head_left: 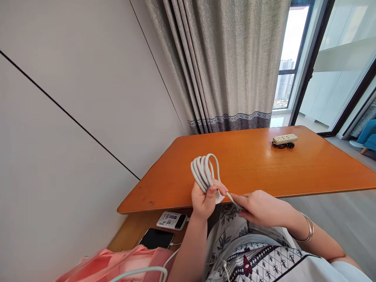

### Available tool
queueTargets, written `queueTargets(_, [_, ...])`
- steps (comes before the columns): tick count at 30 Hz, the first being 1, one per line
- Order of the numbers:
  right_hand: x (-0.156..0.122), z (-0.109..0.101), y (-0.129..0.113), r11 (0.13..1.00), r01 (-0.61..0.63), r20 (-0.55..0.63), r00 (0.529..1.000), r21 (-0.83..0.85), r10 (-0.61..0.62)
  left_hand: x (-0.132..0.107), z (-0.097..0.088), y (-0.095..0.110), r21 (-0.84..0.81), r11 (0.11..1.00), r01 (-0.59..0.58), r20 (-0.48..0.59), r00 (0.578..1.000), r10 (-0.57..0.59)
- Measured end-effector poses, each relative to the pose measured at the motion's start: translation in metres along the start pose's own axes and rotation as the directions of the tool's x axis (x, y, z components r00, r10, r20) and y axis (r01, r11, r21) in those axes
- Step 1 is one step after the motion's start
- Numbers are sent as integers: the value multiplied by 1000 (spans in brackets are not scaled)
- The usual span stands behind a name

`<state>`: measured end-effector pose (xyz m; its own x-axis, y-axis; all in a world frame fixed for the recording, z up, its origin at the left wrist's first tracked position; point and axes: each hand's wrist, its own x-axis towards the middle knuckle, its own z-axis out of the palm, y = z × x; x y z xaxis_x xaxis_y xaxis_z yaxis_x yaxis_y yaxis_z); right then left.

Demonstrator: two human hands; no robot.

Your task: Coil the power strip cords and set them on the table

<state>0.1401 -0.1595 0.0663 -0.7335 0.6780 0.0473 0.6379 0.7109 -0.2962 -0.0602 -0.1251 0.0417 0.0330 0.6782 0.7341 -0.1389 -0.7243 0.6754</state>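
A white cable (202,172) is gathered into several loops above the near edge of the wooden table (241,164). My left hand (205,201) is closed round the lower part of the loops, which stand upright out of the fist. From there a single length of the cable runs down to the right. My right hand (257,207) has its fingers and thumb round that length, just right of my left hand. The cable's far end is hidden.
A power strip (284,138) with a black cord lies at the table's far right. Below the left edge are a power bank (172,220), a black phone (156,238) with a cable plugged in, and a pink bag (132,264). A curtain (235,62) hangs behind.
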Motion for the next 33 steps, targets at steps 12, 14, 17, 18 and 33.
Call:
queueTargets(12, [-1,-12,18,779,59,128,976,624,-176,-5,-1,5,653,715,-249,407,912,-55])
queueTargets(14, [-7,-15,16,820,72,92,984,567,-151,-6,0,3,701,655,-281,395,918,-30])
queueTargets(17, [-18,-20,11,927,96,-48,995,362,-84,-6,1,3,699,677,-228,382,920,-84])
queueTargets(18, [-22,-22,9,948,109,-114,990,298,-78,-7,1,4,686,706,-173,362,924,-125])
queueTargets(33, [27,2,37,761,351,-745,618,546,249,-18,30,0,-452,669,590,504,788,-355])
